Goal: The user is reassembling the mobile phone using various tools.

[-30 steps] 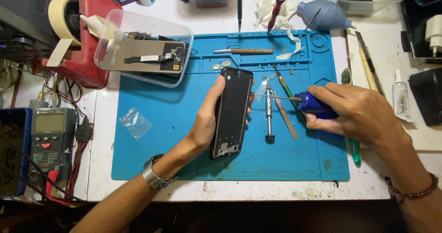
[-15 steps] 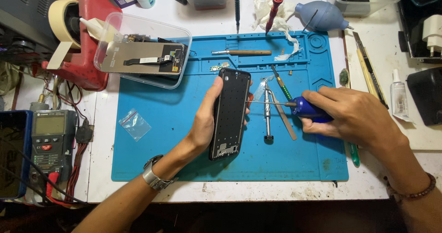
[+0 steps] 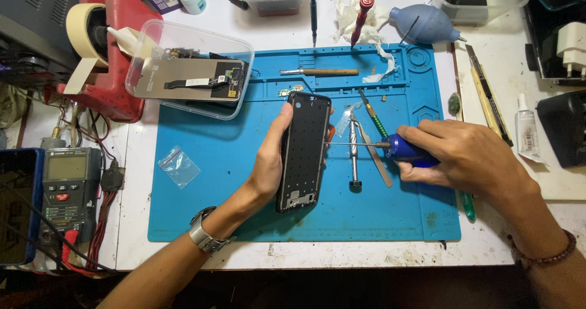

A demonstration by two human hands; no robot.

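White table point(image 3: 513, 248) w/ a blue work mat point(image 3: 232, 205) over its middle; the table's left and far parts are cut off by frame edges, near edge drops into dark. Far left: red box point(image 3: 116, 95) w/ a tape roll point(image 3: 82, 25) on it, partly out of frame. Clear plastic tray point(image 3: 143, 46) overlaps the mat's far-left corner, holds flat phone parts w/ a flex cable, hard to make out thru the lid. Multimeter point(image 3: 67, 190) at left, its leads tangled below.

Phone frame point(image 3: 303, 151), black, long, stands on edge over mat centre, inner side up: rows of small holes, a cutout at the near end. Left hand point(image 3: 268, 162) grips it, thumb along the left rim, fingers wrapped behind and hidden. Right hand point(image 3: 467, 156) closed round a blue-handled screwdriver point(image 3: 403, 150); shaft runs left, tip touching the frame's right edge. Most of the handle is hidden under the fingers.

Just beside, right of the frame: steel driver point(image 3: 354, 156), tweezers point(image 3: 373, 156), green-striped tool point(image 3: 373, 116) lying on mat. Far side: wood-handled tool point(image 3: 320, 72), blue air blower point(image 3: 427, 23), red-capped pen point(image 3: 360, 17). Small zip bag point(image 3: 179, 165) left on mat.
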